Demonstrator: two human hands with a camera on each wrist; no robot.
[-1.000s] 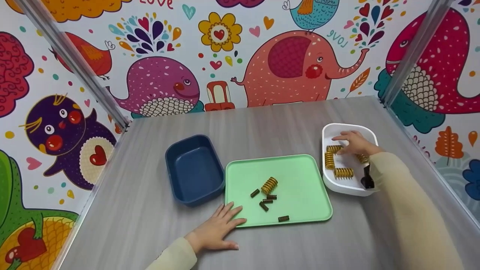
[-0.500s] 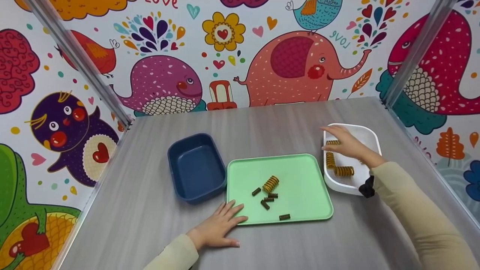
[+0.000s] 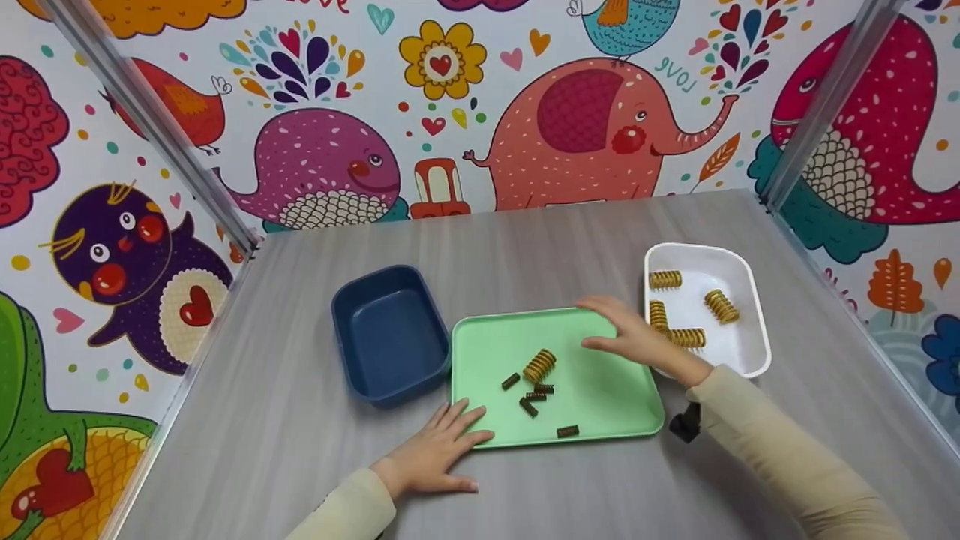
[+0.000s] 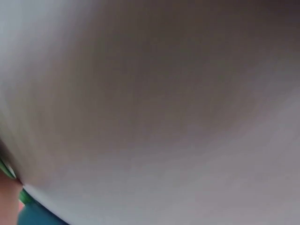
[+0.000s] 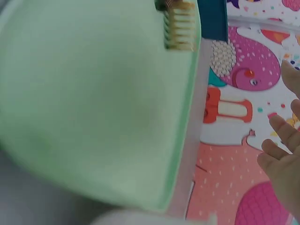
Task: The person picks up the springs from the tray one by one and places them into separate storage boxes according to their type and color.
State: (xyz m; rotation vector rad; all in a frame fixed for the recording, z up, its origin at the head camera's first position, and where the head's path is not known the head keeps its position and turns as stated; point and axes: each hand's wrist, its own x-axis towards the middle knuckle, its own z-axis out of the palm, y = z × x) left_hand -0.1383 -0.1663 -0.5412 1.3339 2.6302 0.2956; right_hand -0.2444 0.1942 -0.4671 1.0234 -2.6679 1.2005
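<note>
My left hand [image 3: 435, 455] lies spread with its fingertips on the near left corner of the green tray [image 3: 600, 409]. Over the tray's right side hovers my right hand [image 3: 626, 334], fingers apart and holding nothing. On the tray lies one large gold coil spring [image 3: 540, 365], seen in the right wrist view as a blurred gold spring [image 5: 180, 28]. Around it are several small dark springs [image 3: 528, 407], one of them apart near the front edge [image 3: 568, 431]. In the white bin [image 3: 739, 360] at the right are several gold springs [image 3: 721, 306]. The left wrist view shows mostly blurred tabletop.
A deep blue bin [image 3: 390, 337] with nothing in it stands against the tray's left side. The grey table [image 3: 525, 255] is bounded by printed wall panels [image 3: 442, 135] and metal posts [image 3: 829, 109] at the back corners.
My right hand has come out of the white bin and moved left over the green tray, with no spring in it. My left hand stays in place.
</note>
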